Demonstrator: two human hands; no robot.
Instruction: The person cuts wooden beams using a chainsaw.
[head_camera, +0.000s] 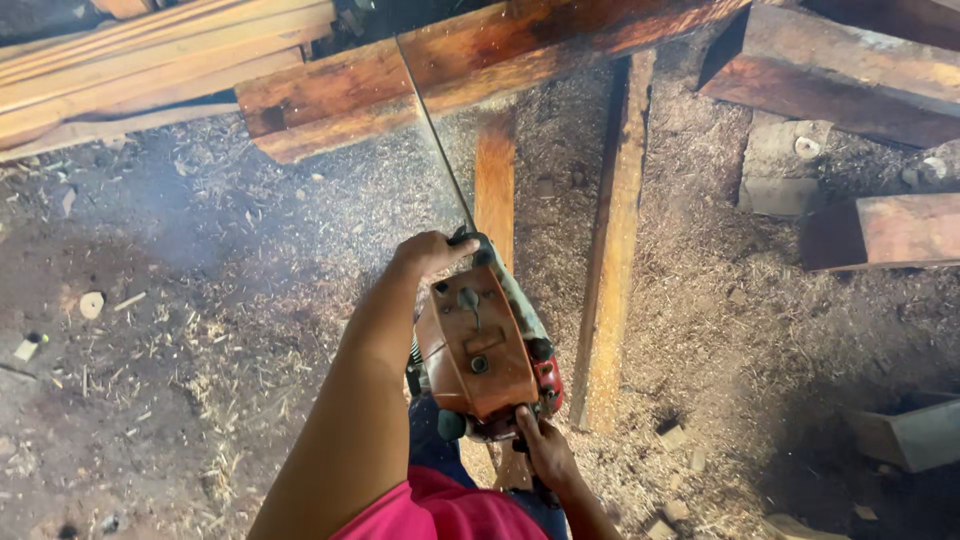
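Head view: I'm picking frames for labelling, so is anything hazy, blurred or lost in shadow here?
In the head view, a pale haze of smoke or dust veils the ground on the left, and flying sawdust speckles the air around the beam; the chainsaw and both hands, left hand and right hand, are fairly sharp; the lower right corner sinks into dark shadow.

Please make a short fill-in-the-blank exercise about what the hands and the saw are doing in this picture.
1. Both hands hold an orange ____.
2. Its thin bar cuts into a reddish wooden ____.
3. The left hand grips the front handle; the ____ hand grips the rear one.
4. The ground is covered with ____.

Missing words: chainsaw; beam; right; sawdust
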